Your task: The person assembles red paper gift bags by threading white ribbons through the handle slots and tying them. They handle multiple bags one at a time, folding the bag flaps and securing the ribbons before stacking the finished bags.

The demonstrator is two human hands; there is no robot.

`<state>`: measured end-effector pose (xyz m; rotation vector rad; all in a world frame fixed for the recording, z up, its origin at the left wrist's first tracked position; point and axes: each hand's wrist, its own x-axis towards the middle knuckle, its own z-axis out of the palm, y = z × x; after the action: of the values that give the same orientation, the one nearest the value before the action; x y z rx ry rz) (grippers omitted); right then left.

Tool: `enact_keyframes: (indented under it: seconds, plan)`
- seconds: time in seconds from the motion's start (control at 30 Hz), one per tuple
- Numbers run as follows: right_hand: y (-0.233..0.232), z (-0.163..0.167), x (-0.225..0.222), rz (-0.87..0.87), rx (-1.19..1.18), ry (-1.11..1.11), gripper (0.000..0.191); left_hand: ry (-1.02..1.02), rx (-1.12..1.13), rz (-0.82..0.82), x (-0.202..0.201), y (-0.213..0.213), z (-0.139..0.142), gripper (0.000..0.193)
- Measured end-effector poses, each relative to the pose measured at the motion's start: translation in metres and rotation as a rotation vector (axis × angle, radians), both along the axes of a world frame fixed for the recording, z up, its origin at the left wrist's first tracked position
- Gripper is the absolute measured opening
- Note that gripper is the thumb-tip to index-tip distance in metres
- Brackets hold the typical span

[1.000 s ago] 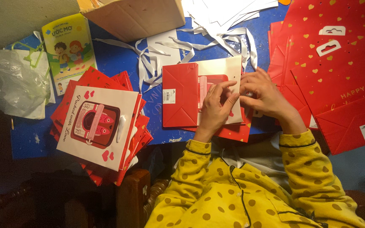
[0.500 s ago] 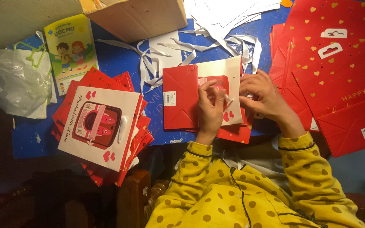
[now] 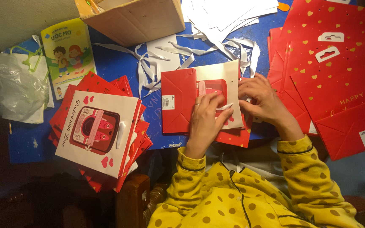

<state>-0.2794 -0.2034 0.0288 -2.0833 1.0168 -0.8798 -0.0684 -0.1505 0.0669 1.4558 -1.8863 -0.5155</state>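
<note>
Fingers of the left hand (image 3: 205,116) are lying flat and spread, pressing down on the flattened gift bag (image 3: 201,99), with a white ribbon strip (image 3: 224,107) pinched at the fingertips. Just right of it, the right hand (image 3: 260,99) is curling over the bag's right edge, fingertips bent and gripping there. This bag, red with a white face and red picture, is lying on the blue table (image 3: 115,63), right of a fanned stack of similar bags (image 3: 100,131).

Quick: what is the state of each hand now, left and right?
Left hand: lies on the flat paper bag, fingers pinching a white ribbon.
Right hand: fingers curled at the bag's right edge; a grip cannot be told.
</note>
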Motion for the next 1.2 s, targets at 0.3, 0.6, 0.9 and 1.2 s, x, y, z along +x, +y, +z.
enact_keyframes:
  seconds: [0.3,0.6,0.9,1.2]
  plan:
    - [-0.001,-0.002,0.001,-0.005,0.003,0.006,0.011,0.142,0.091,-0.047,0.001,-0.005,0.003,0.016]
    - [-0.001,-0.001,0.003,-0.016,-0.005,-0.014,0.012,0.201,0.094,0.036,-0.005,-0.007,-0.01,0.012]
    - [-0.002,-0.003,0.002,-0.036,0.026,0.026,0.012,0.966,0.227,0.16,-0.005,-0.016,-0.04,0.029]
    - [0.0,-0.004,0.003,-0.065,-0.008,0.017,0.016,0.23,0.069,0.08,-0.008,-0.005,-0.022,0.023]
